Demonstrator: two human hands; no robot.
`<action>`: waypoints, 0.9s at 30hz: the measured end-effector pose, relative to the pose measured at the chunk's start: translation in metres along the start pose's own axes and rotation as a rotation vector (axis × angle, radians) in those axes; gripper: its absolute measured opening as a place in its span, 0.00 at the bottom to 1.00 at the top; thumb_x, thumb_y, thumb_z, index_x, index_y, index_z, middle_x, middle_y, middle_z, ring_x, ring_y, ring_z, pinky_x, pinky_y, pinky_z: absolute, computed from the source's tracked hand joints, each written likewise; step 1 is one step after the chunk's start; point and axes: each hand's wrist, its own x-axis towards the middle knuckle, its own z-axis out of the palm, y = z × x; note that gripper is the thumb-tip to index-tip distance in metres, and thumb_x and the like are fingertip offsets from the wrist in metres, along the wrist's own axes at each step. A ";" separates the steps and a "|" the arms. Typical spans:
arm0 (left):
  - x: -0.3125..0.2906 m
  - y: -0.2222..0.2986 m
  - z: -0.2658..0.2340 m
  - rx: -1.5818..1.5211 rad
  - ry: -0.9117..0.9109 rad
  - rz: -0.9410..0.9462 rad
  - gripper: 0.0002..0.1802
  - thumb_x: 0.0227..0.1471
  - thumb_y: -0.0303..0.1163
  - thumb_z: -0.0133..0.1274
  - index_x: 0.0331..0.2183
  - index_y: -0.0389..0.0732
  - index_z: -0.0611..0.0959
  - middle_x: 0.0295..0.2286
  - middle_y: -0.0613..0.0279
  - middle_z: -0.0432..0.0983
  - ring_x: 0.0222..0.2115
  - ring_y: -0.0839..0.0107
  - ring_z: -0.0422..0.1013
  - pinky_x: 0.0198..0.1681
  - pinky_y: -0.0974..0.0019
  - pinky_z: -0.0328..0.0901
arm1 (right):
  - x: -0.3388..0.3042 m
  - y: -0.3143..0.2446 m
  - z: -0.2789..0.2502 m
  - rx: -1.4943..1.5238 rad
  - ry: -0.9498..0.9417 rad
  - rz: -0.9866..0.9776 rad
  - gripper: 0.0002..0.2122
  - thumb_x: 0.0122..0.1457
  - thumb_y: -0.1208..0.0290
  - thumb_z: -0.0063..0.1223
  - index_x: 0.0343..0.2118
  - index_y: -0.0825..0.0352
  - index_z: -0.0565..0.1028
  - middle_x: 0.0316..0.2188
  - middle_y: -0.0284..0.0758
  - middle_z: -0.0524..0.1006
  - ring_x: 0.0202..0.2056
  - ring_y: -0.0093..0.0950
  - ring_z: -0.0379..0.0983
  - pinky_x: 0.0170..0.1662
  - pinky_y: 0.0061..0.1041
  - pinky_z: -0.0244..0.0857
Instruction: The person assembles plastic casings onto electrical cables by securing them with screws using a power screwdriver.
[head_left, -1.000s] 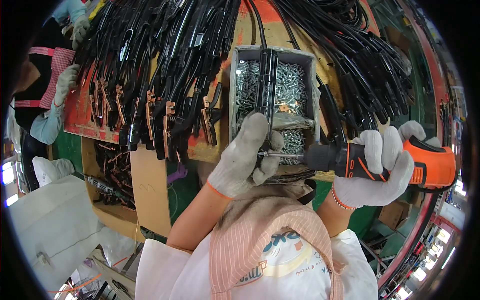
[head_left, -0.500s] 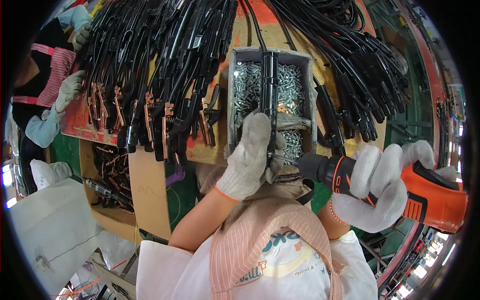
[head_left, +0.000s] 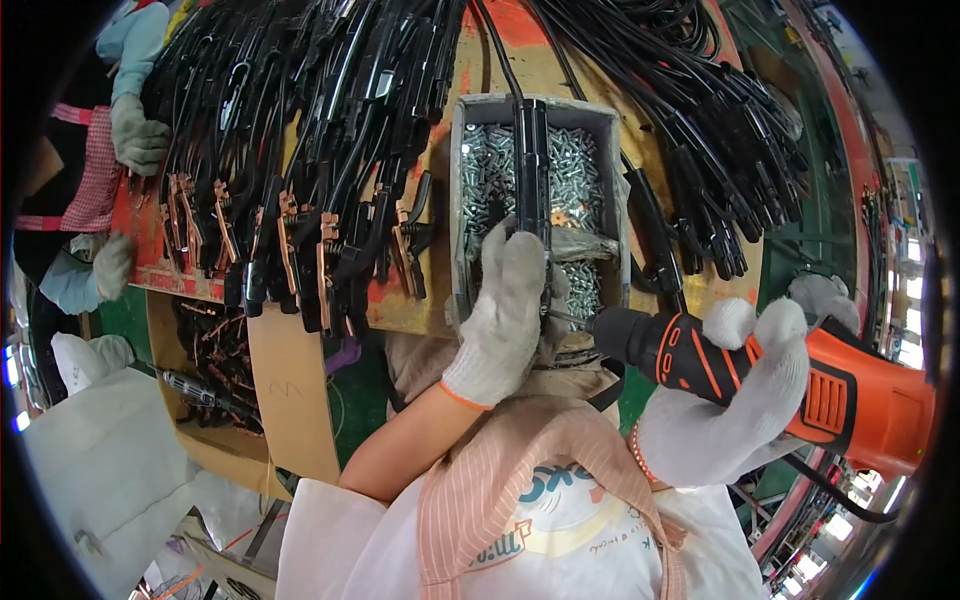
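My left hand, in a pale knitted glove, is closed around a black welding electrode holder standing lengthwise over a box of screws. A black cable runs from its far end. In my right hand, also gloved, lies an orange-and-black power screwdriver, pointing left. Its thin bit reaches the near part of the holder beside my left fingers; the exact contact is hidden. The grey screw box has a partition, with silver screws on both sides of it.
Many black electrode holders with copper jaws lie at left on the table. Black cables and handles fill the right. A cardboard box with copper parts stands at lower left. A co-worker's gloved hands are at far left.
The fingers of my right hand have loosened and shifted on the screwdriver, whose bit stays at the holder. My left hand keeps its grip. The co-worker's hands have moved apart.
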 end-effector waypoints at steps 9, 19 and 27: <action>0.002 -0.006 -0.007 -0.093 -0.043 -0.079 0.34 0.52 0.71 0.42 0.39 0.48 0.73 0.23 0.74 0.69 0.17 0.82 0.63 0.17 0.78 0.58 | 0.031 -0.017 0.011 1.041 0.045 0.759 0.24 0.54 0.82 0.58 0.48 0.59 0.57 0.22 0.33 0.72 0.15 0.26 0.66 0.22 0.24 0.64; 0.003 0.020 0.000 -0.163 -0.025 -0.112 0.45 0.54 0.73 0.33 0.57 0.47 0.63 0.27 0.69 0.71 0.18 0.81 0.64 0.16 0.77 0.58 | 0.034 -0.001 0.002 0.984 -0.163 0.942 0.31 0.54 0.72 0.64 0.56 0.51 0.56 0.22 0.35 0.71 0.17 0.33 0.69 0.23 0.32 0.66; 0.002 0.037 0.006 -0.259 -0.009 -0.345 0.42 0.51 0.21 0.51 0.63 0.55 0.53 0.22 0.67 0.67 0.15 0.78 0.62 0.14 0.74 0.57 | 0.061 0.065 0.047 1.500 0.134 0.444 0.29 0.50 0.84 0.45 0.58 0.65 0.58 0.32 0.34 0.67 0.20 0.22 0.61 0.34 0.22 0.66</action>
